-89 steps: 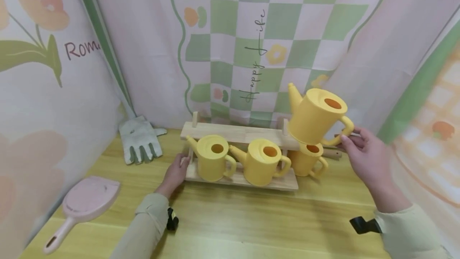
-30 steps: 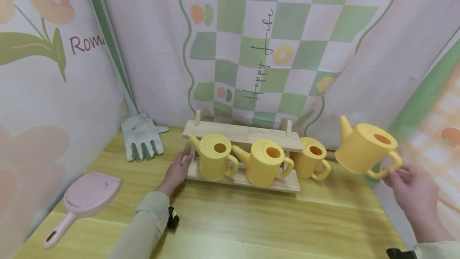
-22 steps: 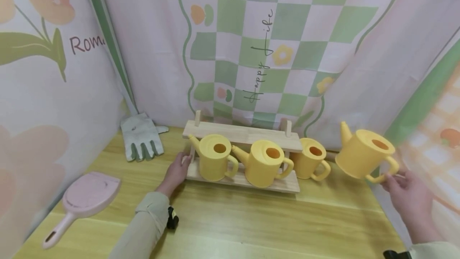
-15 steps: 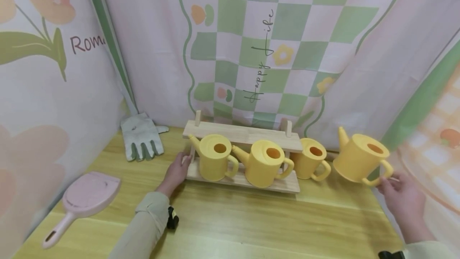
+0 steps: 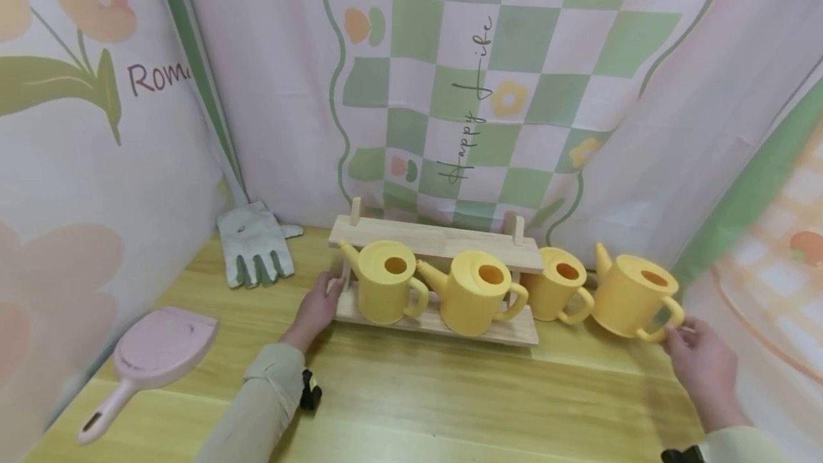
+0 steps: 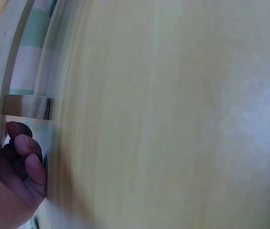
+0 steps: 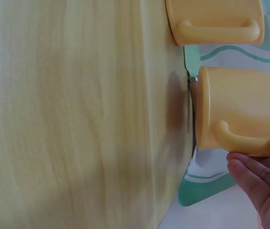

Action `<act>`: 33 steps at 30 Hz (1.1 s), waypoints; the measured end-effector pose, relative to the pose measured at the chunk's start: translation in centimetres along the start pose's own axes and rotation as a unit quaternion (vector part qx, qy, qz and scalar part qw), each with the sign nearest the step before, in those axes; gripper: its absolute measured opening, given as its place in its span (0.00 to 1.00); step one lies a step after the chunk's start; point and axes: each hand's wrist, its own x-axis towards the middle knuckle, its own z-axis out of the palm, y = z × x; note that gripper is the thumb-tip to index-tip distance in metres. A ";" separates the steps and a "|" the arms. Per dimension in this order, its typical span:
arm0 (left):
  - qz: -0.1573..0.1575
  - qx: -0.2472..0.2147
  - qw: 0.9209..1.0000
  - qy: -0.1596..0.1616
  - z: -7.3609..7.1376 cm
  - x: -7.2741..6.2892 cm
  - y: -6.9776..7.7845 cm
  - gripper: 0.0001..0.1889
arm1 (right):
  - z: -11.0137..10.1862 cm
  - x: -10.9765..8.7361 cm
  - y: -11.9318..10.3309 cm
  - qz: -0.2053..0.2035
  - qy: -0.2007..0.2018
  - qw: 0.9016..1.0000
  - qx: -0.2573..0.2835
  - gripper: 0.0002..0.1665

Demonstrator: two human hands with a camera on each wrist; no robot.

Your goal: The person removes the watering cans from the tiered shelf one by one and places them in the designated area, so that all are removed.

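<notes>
My left hand (image 5: 316, 311) grips the left end of a two-tier wooden shelf (image 5: 437, 238); in the left wrist view its fingers (image 6: 35, 167) curl round the side piece. On the lower tier stand two yellow watering cans, the left one (image 5: 379, 291) and the right one (image 5: 466, 302), spouts to the left. A third yellow watering can (image 5: 546, 295) is on the table just right of the shelf. My right hand (image 5: 702, 366) pinches the handle of a fourth yellow watering can (image 5: 626, 299), nearly upright, close over the table beside the third.
A grey-white work glove (image 5: 253, 245) and a pink dustpan (image 5: 161, 349) lie on the left of the wooden table (image 5: 437, 399). Behind the held can, a tool with a green blade (image 7: 191, 61) shows in the right wrist view. A patterned curtain (image 5: 431, 91) hangs close behind the shelf.
My right hand has carried the fourth watering can from above the shelf's right end out to the right, then down and slightly back left beside the third can. My left hand stays at the shelf.
</notes>
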 end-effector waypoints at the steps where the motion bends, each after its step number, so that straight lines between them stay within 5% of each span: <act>1: 0.000 0.000 1.000 0.000 0.0 0.0 0.0 0.28 | 0.1 0.0 0.1 0.000 0.000 1.000 -0.003 0.28; 21: 0.003 -0.005 1.000 0.004 0.0 0.0 0.0 0.28 | 2.3 0.1 0.8 -0.004 -0.016 1.000 0.009 0.24; 33: 0.005 -0.007 1.000 0.008 0.1 -0.1 0.1 0.27 | 2.7 0.3 1.2 0.040 -0.022 0.999 0.028 0.31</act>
